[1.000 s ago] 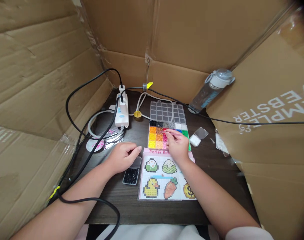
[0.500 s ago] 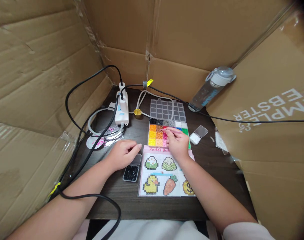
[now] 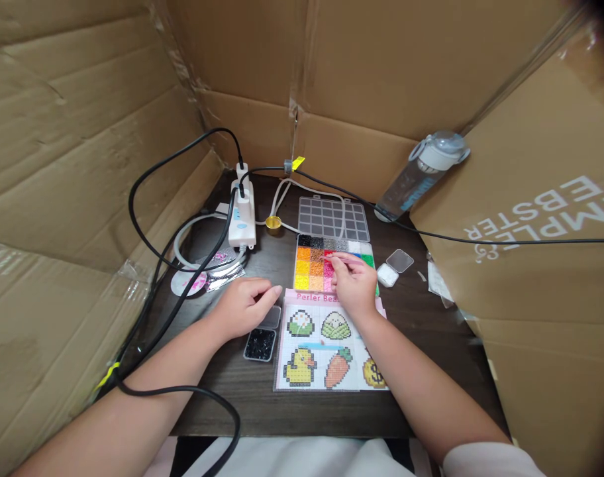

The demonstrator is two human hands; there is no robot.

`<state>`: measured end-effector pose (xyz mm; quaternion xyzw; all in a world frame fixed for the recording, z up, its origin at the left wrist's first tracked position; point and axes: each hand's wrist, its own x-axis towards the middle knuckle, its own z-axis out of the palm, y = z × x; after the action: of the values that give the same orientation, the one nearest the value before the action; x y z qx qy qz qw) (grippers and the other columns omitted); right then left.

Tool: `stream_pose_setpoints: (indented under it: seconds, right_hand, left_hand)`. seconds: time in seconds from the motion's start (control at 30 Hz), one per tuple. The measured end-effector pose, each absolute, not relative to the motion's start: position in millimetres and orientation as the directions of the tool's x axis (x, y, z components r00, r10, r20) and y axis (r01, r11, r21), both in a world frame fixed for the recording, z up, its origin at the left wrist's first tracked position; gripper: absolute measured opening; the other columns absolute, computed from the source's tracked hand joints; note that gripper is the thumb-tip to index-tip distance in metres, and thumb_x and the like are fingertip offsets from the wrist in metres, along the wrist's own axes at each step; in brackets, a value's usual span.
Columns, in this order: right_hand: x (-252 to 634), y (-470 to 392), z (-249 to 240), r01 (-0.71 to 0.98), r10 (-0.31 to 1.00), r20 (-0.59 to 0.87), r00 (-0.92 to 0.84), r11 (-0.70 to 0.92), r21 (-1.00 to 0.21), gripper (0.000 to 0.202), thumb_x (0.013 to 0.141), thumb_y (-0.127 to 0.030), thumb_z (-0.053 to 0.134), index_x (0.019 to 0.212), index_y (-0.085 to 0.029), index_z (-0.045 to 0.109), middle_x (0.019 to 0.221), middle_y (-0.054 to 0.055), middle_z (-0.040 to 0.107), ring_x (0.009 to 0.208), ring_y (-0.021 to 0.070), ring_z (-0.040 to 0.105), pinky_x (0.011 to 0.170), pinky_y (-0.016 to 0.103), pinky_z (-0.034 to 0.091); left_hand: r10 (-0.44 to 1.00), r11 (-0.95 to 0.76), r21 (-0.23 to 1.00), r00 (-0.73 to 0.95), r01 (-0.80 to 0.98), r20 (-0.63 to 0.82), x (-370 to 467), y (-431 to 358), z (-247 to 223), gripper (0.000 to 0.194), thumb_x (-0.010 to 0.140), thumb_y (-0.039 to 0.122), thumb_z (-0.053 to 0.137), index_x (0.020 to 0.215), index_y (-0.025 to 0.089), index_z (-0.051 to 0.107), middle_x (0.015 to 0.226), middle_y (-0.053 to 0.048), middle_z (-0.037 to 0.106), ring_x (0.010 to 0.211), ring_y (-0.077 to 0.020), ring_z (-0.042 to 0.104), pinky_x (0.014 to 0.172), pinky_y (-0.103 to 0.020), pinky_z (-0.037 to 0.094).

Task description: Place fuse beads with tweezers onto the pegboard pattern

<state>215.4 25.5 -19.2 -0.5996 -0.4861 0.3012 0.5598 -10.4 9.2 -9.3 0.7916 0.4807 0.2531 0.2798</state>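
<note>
My right hand [image 3: 354, 285] pinches slim pink tweezers [image 3: 350, 261], whose tip points left over the bead box [image 3: 302, 281]. Its compartments hold small beads sorted by colour, and the tip is above the brown and red ones; whether it grips a bead is too small to tell. The hand hides part of the box. My left hand [image 3: 245, 306] rests loosely curled on the table, with nothing seen in it. Just beside it lies a small open case of black beads [image 3: 260, 344]. A pattern sheet [image 3: 318, 372] under a clear pegboard lies below my right hand, some coloured beads on it.
A power strip [image 3: 242, 225] with black cables [image 3: 155, 248] stands at the left back. A gold cup [image 3: 273, 224] is near it. A bottle [image 3: 416, 179] leans at the right back. A small white case [image 3: 388, 275] lies right of the bead box. Cardboard walls [image 3: 356, 79] surround the table.
The tweezers' tip has shifted very slightly over the box, my right hand moving little. My left hand and the other things stay put.
</note>
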Motion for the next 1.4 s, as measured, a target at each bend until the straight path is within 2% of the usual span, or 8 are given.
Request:
stream_pose_setpoints:
  seconds: [0.57, 0.77, 0.93, 0.97, 1.07, 1.2, 1.3, 1.4]
  right_hand:
    - [213, 26, -20, 0.214, 0.926, 0.138, 0.351, 0.064, -0.975, 0.019, 0.081, -0.030, 0.066, 0.078, -0.017, 0.079, 0.091, 0.009, 0.076, 0.067, 0.0154, 0.066, 0.051, 0.026, 0.052]
    - [213, 26, -22, 0.175, 0.927, 0.110, 0.358, 0.049, -0.983, 0.024, 0.081, -0.035, 0.065, 0.082, -0.014, 0.079, 0.084, 0.008, 0.075, 0.045, 0.0083, 0.053, 0.039, 0.023, 0.043]
    - [220, 17, -1, 0.158, 0.918, 0.126, 0.377, 0.070, -0.985, 0.021, 0.082, -0.033, 0.066, 0.080, -0.015, 0.078, 0.060, 0.002, 0.066, 0.039, 0.0082, 0.048, 0.035, 0.023, 0.040]
    - [223, 12, 6, 0.176, 0.918, 0.153, 0.365, 0.093, -0.980, 0.020, 0.082, -0.032, 0.066, 0.079, -0.016, 0.078, 0.064, 0.003, 0.068, 0.040, 0.0081, 0.049, 0.036, 0.023, 0.041]
    - [235, -8, 24, 0.213, 0.948, 0.171, 0.268, 0.115, -0.970, 0.018, 0.085, -0.030, 0.067, 0.079, -0.018, 0.078, 0.058, 0.001, 0.065, 0.040, 0.0085, 0.050, 0.038, 0.024, 0.044]
    - [252, -39, 27, 0.136, 0.999, 0.001, 0.036, -0.003, -0.991, 0.016, 0.083, -0.030, 0.070, 0.081, -0.017, 0.079, 0.045, -0.002, 0.057, 0.034, 0.0093, 0.046, 0.033, 0.023, 0.040]
    - [261, -55, 13, 0.154, 0.989, -0.031, -0.143, -0.009, -0.988, 0.015, 0.083, -0.028, 0.069, 0.083, -0.018, 0.080, 0.056, 0.002, 0.069, 0.034, 0.0082, 0.047, 0.033, 0.022, 0.039]
    - [265, -60, -4, 0.180, 0.976, 0.015, -0.219, 0.055, -0.982, 0.015, 0.085, -0.027, 0.068, 0.085, -0.019, 0.081, 0.072, 0.005, 0.076, 0.042, 0.0107, 0.057, 0.038, 0.023, 0.046]
  left_hand:
    - [0.903, -0.377, 0.686, 0.413, 0.622, 0.122, -10, 10, -11, 0.046, 0.092, 0.038, 0.043, 0.052, 0.018, 0.030, 0.050, 0.004, 0.033, 0.049, -0.0092, 0.035, 0.053, -0.026, 0.026]
    - [0.906, -0.369, 0.688, 0.408, 0.625, 0.115, -10, 10, -9, 0.046, 0.092, 0.038, 0.043, 0.053, 0.018, 0.029, 0.050, 0.004, 0.032, 0.050, -0.0094, 0.035, 0.053, -0.026, 0.025]
    - [0.907, -0.368, 0.685, 0.405, 0.629, 0.116, -9, 10, -8, 0.047, 0.091, 0.038, 0.044, 0.052, 0.018, 0.030, 0.050, 0.004, 0.033, 0.049, -0.0096, 0.035, 0.053, -0.026, 0.025]
    - [0.908, -0.367, 0.686, 0.404, 0.629, 0.115, -9, 10, -8, 0.047, 0.091, 0.038, 0.044, 0.052, 0.018, 0.030, 0.050, 0.004, 0.033, 0.049, -0.0096, 0.035, 0.053, -0.026, 0.025]
    - [0.908, -0.364, 0.690, 0.402, 0.625, 0.115, -8, 10, -8, 0.046, 0.091, 0.038, 0.044, 0.052, 0.019, 0.029, 0.049, 0.004, 0.032, 0.049, -0.0095, 0.034, 0.053, -0.026, 0.025]
    - [0.910, -0.354, 0.697, 0.402, 0.624, 0.101, -6, 9, -8, 0.046, 0.091, 0.038, 0.044, 0.052, 0.019, 0.028, 0.050, 0.004, 0.030, 0.049, -0.0095, 0.033, 0.053, -0.027, 0.024]
    - [0.913, -0.347, 0.693, 0.397, 0.633, 0.095, -6, 9, -9, 0.046, 0.090, 0.039, 0.045, 0.053, 0.019, 0.027, 0.050, 0.005, 0.028, 0.050, -0.0094, 0.031, 0.053, -0.027, 0.023]
    - [0.915, -0.347, 0.685, 0.391, 0.640, 0.098, -6, 10, -9, 0.046, 0.090, 0.038, 0.045, 0.053, 0.019, 0.026, 0.051, 0.005, 0.026, 0.050, -0.0093, 0.029, 0.053, -0.027, 0.023]
